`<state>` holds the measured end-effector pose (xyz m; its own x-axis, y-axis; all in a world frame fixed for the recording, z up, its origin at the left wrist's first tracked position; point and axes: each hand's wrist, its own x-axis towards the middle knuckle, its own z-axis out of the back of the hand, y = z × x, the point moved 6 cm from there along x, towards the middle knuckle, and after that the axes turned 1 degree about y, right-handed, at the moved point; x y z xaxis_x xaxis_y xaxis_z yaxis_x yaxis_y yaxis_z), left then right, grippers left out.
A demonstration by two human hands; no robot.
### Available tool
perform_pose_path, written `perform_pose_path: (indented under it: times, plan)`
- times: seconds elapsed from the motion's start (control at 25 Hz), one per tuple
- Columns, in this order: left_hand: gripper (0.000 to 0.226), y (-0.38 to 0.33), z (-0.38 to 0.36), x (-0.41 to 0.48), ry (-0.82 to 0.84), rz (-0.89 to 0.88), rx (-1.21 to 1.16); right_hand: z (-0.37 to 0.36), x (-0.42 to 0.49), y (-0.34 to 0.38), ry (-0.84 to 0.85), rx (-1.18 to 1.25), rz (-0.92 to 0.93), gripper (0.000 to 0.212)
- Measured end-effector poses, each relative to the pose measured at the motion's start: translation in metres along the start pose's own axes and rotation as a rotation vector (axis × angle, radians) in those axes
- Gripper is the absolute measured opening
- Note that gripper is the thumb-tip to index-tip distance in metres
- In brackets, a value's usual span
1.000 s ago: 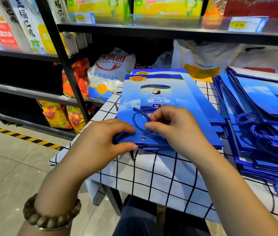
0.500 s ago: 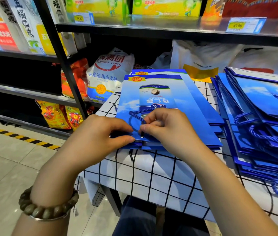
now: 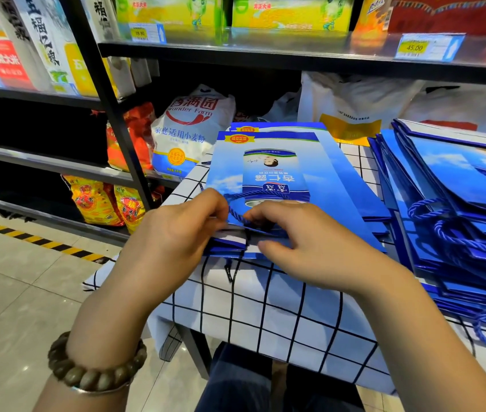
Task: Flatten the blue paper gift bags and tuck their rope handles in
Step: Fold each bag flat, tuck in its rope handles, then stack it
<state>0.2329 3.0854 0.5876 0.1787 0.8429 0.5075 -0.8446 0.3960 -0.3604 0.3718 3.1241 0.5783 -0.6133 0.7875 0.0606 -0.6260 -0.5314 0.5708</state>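
The top blue bag (image 3: 268, 171) lay flat on its stack (image 3: 351, 185) at the desk's (image 3: 265, 316) near edge, mouth toward me so I could reach inside. My left hand (image 3: 176, 230) pinched the mouth's upper lip, lifting it to make a gap. My right hand (image 3: 310, 245) curled its fingers on the rope handle (image 3: 268, 197), probably to feed it in. I counted 1 loop on this bag and 2 yellow badges (image 3: 238, 139) in the stack. There was 1 pile (image 3: 459, 203) on my right, its bags too many to count, ropes hanging out.
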Motion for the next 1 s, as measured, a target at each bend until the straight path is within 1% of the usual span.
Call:
perform_pose_path:
  times: [0.04, 0.12, 0.16, 0.28, 0.36, 0.56, 0.72, 0.84, 0.92, 1.0]
  plan:
    - [0.013, -0.002, 0.000, 0.000, -0.007, -0.017, 0.000, 0.000, 0.000, -0.001, -0.011, -0.054, 0.003, 0.030]
    - [0.019, -0.012, 0.000, -0.002, -0.029, -0.051, 0.071, 0.003, 0.001, -0.003, -0.067, -0.075, -0.019, 0.031]
    - [0.021, -0.017, 0.001, -0.004, -0.046, -0.016, 0.131, 0.004, 0.001, -0.003, -0.087, -0.069, -0.024, 0.029]
    - [0.028, -0.028, -0.005, -0.007, -0.041, 0.214, 0.330, 0.005, 0.002, -0.001, -0.124, -0.067, -0.025, 0.027]
    - [0.031, -0.031, -0.015, -0.006, 0.005, 0.278, 0.394, 0.004, 0.002, 0.003, -0.137, -0.081, -0.022, 0.026]
    - [0.021, -0.033, -0.022, -0.002, -0.061, 0.239, 0.404, 0.001, -0.001, 0.006, -0.177, -0.101, -0.017, 0.024]
    - [0.026, -0.032, -0.023, -0.005, -0.112, 0.178, 0.401, 0.002, -0.004, 0.005, -0.192, -0.178, -0.049, 0.028]
    - [0.030, -0.027, -0.024, -0.007, -0.095, 0.143, 0.375, -0.001, -0.006, 0.008, -0.187, -0.237, -0.043, 0.028]
    - [0.026, -0.023, -0.026, -0.006, -0.073, 0.152, 0.329, -0.004, -0.006, 0.009, -0.195, -0.263, -0.043, 0.028]
    - [0.021, -0.021, -0.027, -0.005, -0.030, 0.197, 0.248, -0.006, -0.007, 0.009, -0.209, -0.282, -0.048, 0.027]
